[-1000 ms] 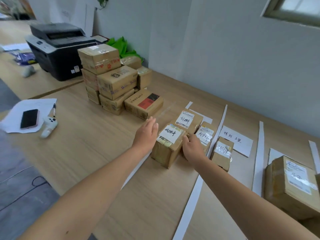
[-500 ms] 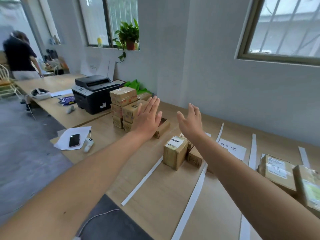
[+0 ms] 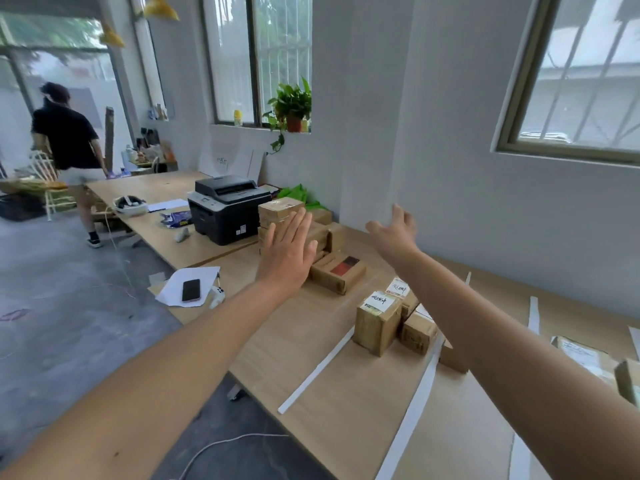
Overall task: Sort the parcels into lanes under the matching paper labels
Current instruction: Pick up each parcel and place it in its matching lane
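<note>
Up over the tabletop [image 3: 322, 344], head cam: both hands are in the air w/ nothing in them; left hand [image 3: 289, 252] is flat, fingers [image 3: 298, 225] straight and side by side, thumb sticking out to the right; it's in front of the stack of parcels [image 3: 278, 211] at the back and hides part of it; right hand [image 3: 394, 233] is off to the right against the grey wall [image 3: 450, 168], fingers loosely spread, a bit bent, touching nothing.

Parcels: a box w/ a red and black patch [image 3: 337, 273] lies just in front of the stack; nearer the cam a cluster sits between two white strips, i.e. the paper strip [image 3: 313, 374] on its left and the second strip [image 3: 415, 407] on its right; in the cluster the tall parcel [image 3: 377, 323] has a handwritten label on top, can't read it; the second labelled parcel [image 3: 401, 292] is right behind it; the small parcel [image 3: 417, 332] is just beside its right side; the right forearm covers the rest of the cluster; two more parcels [image 3: 581, 356] sit at the far right edge, well apart from it.

Other stuff: black printer [image 3: 227, 207] left of the stack; phone [image 3: 191, 290] on a sheet of paper [image 3: 194, 273] near the tabletop's left end, white gadget [image 3: 217, 295] just beside it; potted plant [image 3: 292, 105] on the windowsill; a person [image 3: 67, 143] w/ back turned at the far left of the room.
</note>
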A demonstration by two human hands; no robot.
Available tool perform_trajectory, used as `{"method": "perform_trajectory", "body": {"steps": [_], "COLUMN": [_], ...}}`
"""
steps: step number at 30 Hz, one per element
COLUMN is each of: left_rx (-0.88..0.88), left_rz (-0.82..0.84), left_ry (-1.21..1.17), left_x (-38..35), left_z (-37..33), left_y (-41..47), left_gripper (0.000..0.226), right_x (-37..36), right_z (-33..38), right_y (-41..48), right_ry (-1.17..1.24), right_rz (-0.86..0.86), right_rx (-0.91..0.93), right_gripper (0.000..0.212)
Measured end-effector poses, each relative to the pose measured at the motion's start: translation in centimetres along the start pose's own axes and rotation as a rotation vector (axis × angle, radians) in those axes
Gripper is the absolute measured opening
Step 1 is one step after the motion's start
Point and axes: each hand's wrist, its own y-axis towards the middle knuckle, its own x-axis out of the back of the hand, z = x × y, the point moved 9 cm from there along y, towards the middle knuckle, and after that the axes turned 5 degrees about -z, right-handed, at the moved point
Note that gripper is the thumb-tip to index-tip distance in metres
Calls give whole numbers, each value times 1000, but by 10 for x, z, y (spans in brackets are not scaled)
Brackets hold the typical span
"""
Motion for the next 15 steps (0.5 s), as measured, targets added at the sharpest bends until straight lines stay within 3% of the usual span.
{"method": "perform_trajectory", "body": {"steps": [7, 15], "left_rx": [55, 14], "left_rz": [-13, 117], "left_ry": [63, 56], "left_x": [11, -55], "left_z": [116, 222], "left_y": [21, 55], "left_gripper": [57, 56], "right_x": [-142, -301], "right_z": [54, 59], "right_y": [30, 67], "right_ry": [-91, -183], "right_rz": [90, 134], "right_rx": [43, 13], "right_gripper": [73, 77]}}
